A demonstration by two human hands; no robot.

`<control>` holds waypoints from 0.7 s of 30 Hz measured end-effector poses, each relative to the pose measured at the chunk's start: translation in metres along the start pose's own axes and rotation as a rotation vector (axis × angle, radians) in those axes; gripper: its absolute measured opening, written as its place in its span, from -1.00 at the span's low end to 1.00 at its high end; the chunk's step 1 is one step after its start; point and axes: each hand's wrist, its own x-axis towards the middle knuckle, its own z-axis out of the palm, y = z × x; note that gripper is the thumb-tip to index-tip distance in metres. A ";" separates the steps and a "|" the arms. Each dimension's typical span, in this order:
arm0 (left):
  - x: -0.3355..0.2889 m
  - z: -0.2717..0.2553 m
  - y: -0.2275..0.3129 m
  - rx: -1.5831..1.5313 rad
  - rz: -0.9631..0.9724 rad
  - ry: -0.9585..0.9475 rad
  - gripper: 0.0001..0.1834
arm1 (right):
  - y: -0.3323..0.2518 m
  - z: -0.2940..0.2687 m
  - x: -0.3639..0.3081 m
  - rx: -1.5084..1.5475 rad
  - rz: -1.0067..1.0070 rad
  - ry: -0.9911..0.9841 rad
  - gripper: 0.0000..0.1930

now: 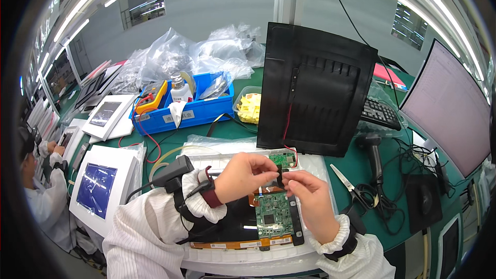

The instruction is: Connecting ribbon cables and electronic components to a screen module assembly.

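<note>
My left hand (243,180) and my right hand (313,204) meet above an opened display unit, thumbs and forefingers pinched close together. Between the fingertips is a small dark strip (280,176); its exact kind is too small to tell. Beneath them lies a black panel (227,220) with a green circuit board (274,214) on its right part. An orange flex strip (240,244) runs along the near edge. Just beyond my fingers sits a smaller green board (279,161), with a red wire (288,124) rising to an upright black back cover (315,88).
A blue bin (191,116) holding a yellow multimeter (151,95) and a bottle (181,90) stands at far left. White-framed displays (98,188) lie left, near a co-worker (46,196). Scissors (347,181), a barcode scanner (373,160), tangled cables and a monitor (447,106) are right.
</note>
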 end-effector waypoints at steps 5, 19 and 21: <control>-0.008 -0.016 -0.012 -0.123 -0.042 0.096 -0.88 | -0.001 -0.009 0.014 -0.134 0.118 -0.024 -0.81; -0.028 -0.020 -0.043 -0.031 0.000 0.168 -0.90 | 0.041 0.008 0.033 -1.113 0.007 -0.249 -0.82; -0.029 -0.020 -0.045 0.002 0.005 0.180 -0.89 | 0.039 0.014 0.034 -1.213 0.027 -0.255 -0.78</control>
